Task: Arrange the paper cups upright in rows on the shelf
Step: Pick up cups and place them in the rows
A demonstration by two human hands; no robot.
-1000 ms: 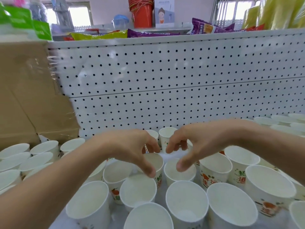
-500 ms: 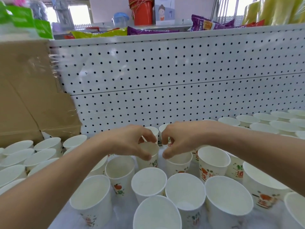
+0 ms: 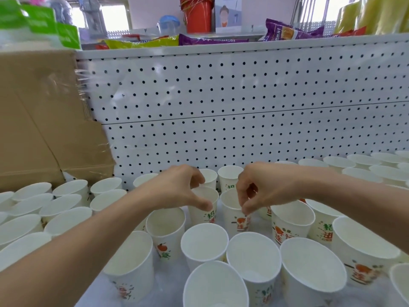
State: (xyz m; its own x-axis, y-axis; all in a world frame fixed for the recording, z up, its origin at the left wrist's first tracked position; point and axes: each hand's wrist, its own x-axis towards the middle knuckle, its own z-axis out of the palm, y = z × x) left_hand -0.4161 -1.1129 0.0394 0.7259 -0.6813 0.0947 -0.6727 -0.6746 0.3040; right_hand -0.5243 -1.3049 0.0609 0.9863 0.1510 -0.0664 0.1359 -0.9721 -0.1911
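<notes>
Shelf, white. It is crowded with paper cups, white with orange and green print, all mouth-up. The rows are loose at lower centre and tighter at the left edge and far right of the frame.

Left hand, centre frame, arm coming in from lower left. Grip closed on the rim of one cup: thumb on the near side of the rim, fingers curled over the far side. That left cup stands upright in the second row from the back. Whether its base touches the shelf cannot be told, as nearer cups hide it.

Right hand, arm coming in from the right edge. Grip closed on the rim of the neighbouring cup: thumb tip on the outer wall, fingers bent over the rim. This right cup is upright, just beside the left cup, with a narrow gap between them.

Behind the cups is a white pegboard back panel. A cardboard box wrapped in clear film stands at the left of the frame. Upper frame: snack bags and a red bucket on the level above.
</notes>
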